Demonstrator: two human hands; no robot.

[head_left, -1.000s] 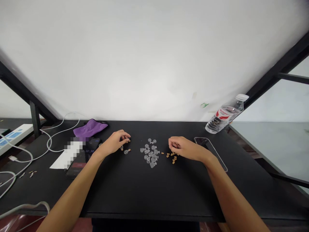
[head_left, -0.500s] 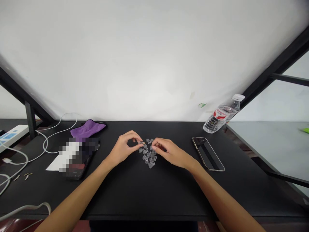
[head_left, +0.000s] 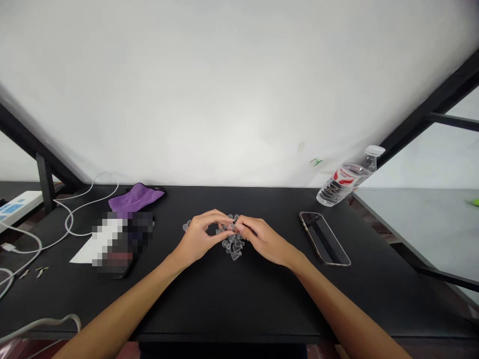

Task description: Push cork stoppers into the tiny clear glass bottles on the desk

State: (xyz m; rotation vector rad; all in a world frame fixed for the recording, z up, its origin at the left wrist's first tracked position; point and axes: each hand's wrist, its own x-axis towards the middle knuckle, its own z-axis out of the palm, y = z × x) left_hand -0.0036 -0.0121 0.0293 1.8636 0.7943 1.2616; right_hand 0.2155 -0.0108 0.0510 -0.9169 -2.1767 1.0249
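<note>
Small clear plastic pieces lie in a loose pile on the black tabletop, under and in front of my hands. My left hand pinches a small clear plastic piece between thumb and forefinger. My right hand meets it from the other side, its thumb and fingertips closed on the same piece. The exact shape of that piece is too small to tell and partly covered by fingers. Beyond the knuckles of my left hand, more clear pieces show at its left side.
To the right lie a phone and a tilted water bottle near the wall. On the left are a purple cloth pouch, a white paper, a blurred dark object, white cables and a power strip.
My left hand has moved right, bringing its fingertips against those of my right hand around one clear piece. Clear pieces now show left of my left hand.
</note>
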